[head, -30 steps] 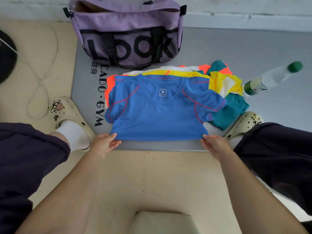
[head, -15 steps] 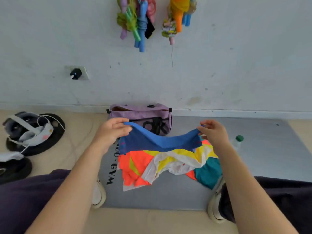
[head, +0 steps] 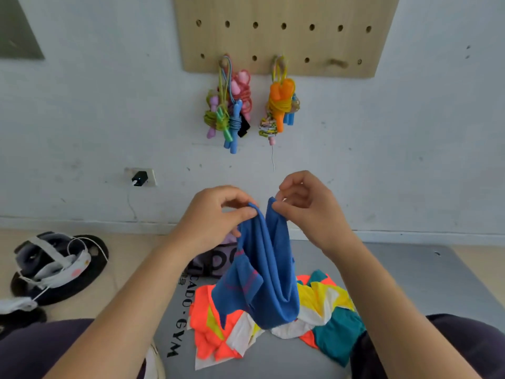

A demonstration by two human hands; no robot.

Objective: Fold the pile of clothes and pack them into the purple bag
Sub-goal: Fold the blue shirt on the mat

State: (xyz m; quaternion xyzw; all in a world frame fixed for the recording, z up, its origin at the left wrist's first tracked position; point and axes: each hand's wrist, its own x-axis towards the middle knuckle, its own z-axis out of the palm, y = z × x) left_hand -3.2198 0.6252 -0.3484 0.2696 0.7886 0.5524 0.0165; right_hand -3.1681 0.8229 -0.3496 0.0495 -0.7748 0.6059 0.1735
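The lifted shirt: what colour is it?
Blue with pink seam lines, head view: shirt.

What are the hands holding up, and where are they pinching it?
The blue T-shirt. The left hand and the right hand each pinch its top edge, close together, so it hangs folded over the clothes pile.

A single wide-angle head-worn view was in use, facing forward and slightly down at a white wall (head: 95,119) that filled the upper two thirds of the frame, with a wooden pegboard (head: 287,36) at the top centre. The left hand (head: 216,214) and right hand (head: 306,206) stood close to the lens at the centre of the frame, with both forearms running in from the lower corners. A grey mat (head: 410,283) occupied the lower frame, near and steeply seen; no second view was supplied for overlap.
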